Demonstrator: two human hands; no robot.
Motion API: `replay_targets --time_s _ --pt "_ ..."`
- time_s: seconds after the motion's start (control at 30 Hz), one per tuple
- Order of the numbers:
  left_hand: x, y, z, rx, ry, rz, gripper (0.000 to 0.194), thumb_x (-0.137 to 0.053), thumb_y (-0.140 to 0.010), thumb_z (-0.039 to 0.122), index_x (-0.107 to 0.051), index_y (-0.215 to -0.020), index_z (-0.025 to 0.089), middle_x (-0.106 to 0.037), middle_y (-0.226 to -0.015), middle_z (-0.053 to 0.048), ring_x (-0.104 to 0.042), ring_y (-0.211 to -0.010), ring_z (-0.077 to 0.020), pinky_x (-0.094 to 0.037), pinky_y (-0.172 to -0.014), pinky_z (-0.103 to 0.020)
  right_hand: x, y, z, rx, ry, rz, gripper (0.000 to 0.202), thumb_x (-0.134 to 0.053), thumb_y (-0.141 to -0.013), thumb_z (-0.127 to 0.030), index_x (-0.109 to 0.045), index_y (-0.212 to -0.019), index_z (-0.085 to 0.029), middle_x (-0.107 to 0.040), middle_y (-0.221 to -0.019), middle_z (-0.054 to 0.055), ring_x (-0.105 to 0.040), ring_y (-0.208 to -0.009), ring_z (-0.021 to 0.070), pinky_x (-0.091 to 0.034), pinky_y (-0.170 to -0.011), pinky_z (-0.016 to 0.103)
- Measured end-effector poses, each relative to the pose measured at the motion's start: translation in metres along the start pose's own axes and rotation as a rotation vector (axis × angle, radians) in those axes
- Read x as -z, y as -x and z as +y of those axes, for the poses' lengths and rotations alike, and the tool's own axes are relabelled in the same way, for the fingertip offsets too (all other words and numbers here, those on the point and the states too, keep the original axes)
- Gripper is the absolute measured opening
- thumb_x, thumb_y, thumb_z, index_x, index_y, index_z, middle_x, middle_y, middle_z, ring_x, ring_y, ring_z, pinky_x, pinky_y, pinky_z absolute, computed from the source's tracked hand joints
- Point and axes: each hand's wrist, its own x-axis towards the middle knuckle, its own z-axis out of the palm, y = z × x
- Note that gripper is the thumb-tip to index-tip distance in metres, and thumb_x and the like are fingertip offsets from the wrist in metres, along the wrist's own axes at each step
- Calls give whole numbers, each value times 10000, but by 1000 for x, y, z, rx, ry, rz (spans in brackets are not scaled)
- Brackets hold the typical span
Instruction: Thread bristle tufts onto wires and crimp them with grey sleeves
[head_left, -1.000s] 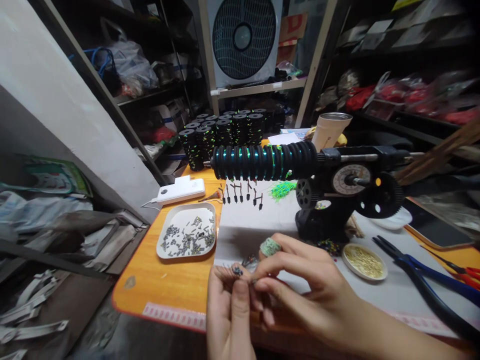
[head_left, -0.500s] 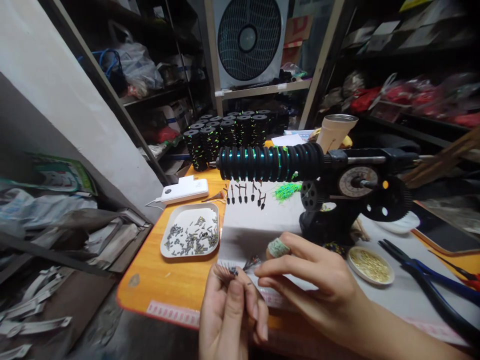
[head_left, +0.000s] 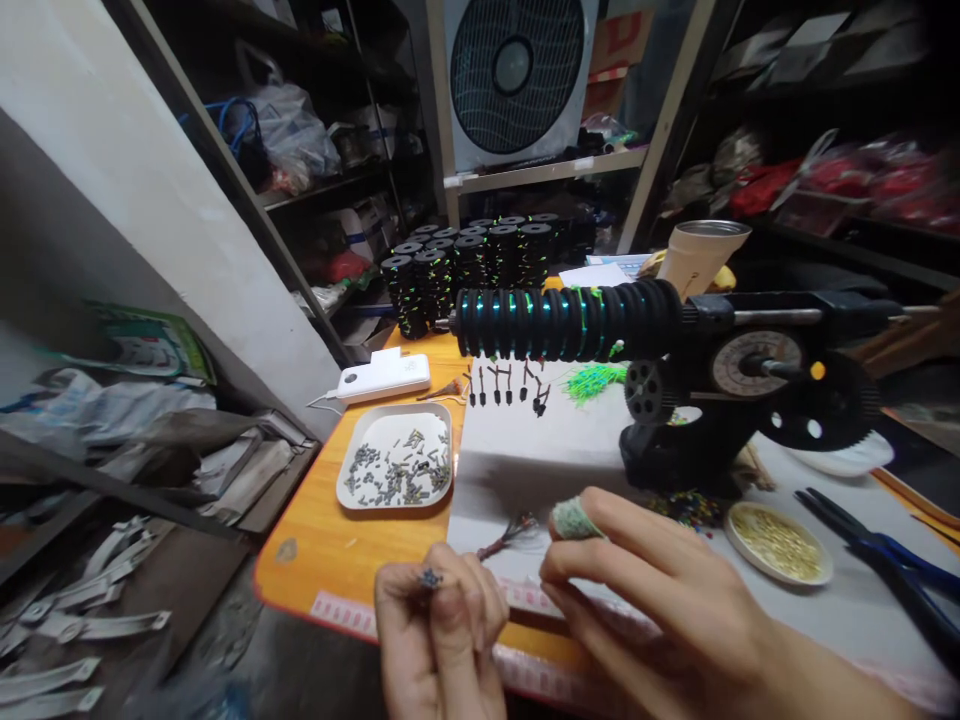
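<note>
Low in front of me, my left hand (head_left: 442, 630) is closed, thumb against the curled fingers. It pinches a small bundle of thin wires (head_left: 431, 578) whose dark bluish ends poke out. My right hand (head_left: 660, 590) hovers to the right, apart from the left one, with pale green tape (head_left: 575, 520) round a fingertip. Its fingers and thumb come together; whatever is between them is too small to make out. On the white sheet between the hands lies a tied bunch of dark wires (head_left: 510, 537). A white tray (head_left: 347, 490) of small metal tubes stands to the left.
A black geared machine (head_left: 675, 400) carries a row of black rings (head_left: 562, 322) on its shaft. Nearby are a dish of gold bits (head_left: 780, 542), pliers (head_left: 877, 560), green strands (head_left: 596, 381), a white power bank (head_left: 386, 376), a beige cup (head_left: 701, 260) and black spool stacks (head_left: 469, 260).
My left hand has turned and moved slightly left and down, so the wires show end-on. My right hand has moved a little right and down. The camera view has shifted left.
</note>
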Motion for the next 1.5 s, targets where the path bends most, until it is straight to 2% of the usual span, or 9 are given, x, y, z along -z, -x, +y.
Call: replay_targets --time_s 0.2,0.3,0.4,0.63,0.8,0.97,1.1,1.2,1.5 --pt "40 -76 31 -155 -709 -122 115 -483 -993 254 -444 -885 246 -630 -1077 -29 -649 -872 -159 -489 -815 -307 0 2 9 9 107 36 205 -503 -860 -27 -588 -913 -206 -593 -716 44 -599 -625 175 -468 -534 267" --pt "47 -126 40 -129 -1069 -412 127 -433 -989 242 -439 -862 252 -597 -780 7 -605 -732 -184 -487 -700 -318 1 -1 7 -14 47 37 155 -515 -864 -67 -586 -864 -205 -568 -684 31 -577 -597 167 -469 -529 263" --pt "41 -162 33 -42 -1307 -645 124 -562 -902 191 -565 -781 219 -643 -790 -28 -605 -788 -215 -459 -761 -356 3 -4 3 -54 15 15 144 -544 -843 -78 -625 -835 -197 -547 -690 28 -561 -603 159 -452 -520 256" --pt "28 -189 12 121 -1603 -933 197 -637 -917 341 -658 -853 156 -675 -829 -6 -643 -721 -164 -540 -704 -361 4 -7 9 -56 3 35 203 -561 -866 -80 -724 -799 -180 -503 -659 28 -513 -597 149 -377 -497 239" --pt "19 -182 21 67 -1520 -773 181 -702 -825 224 -600 -683 176 -586 -654 35 -567 -633 -158 -483 -686 -342 2 -4 10 -62 -6 89 166 -591 -861 -76 -721 -804 -163 -478 -636 12 -481 -586 140 -345 -499 240" --pt "13 -127 29 43 -1107 -460 85 -603 -820 209 -543 -760 210 -606 -771 9 -591 -756 -162 -480 -730 -289 -5 1 8 -121 -117 139 139 -557 -870 -45 -617 -829 -164 -539 -693 9 -513 -616 122 -398 -538 231" --pt "8 -62 22 215 -754 -360 161 -663 -829 326 -574 -814 193 -634 -781 6 -600 -688 -118 -512 -649 -226 -9 3 6 -147 -231 170 142 -542 -874 -38 -548 -844 -176 -597 -769 30 -565 -711 140 -456 -606 244" --pt "1 -30 17 505 -199 -91 258 -867 -666 245 -627 -725 172 -630 -701 38 -517 -547 -43 -432 -514 -122 -11 5 6 -151 -266 181 139 -549 -885 -40 -549 -861 -177 -616 -793 37 -565 -736 149 -462 -632 264" --pt "-10 -20 16 552 33 54 347 -946 -546 176 -623 -669 145 -642 -611 38 -456 -416 1 -371 -413 -75 -13 8 7 -108 -271 203 98 -593 -893 -62 -580 -874 -157 -637 -796 39 -542 -702 126 -426 -607 241"
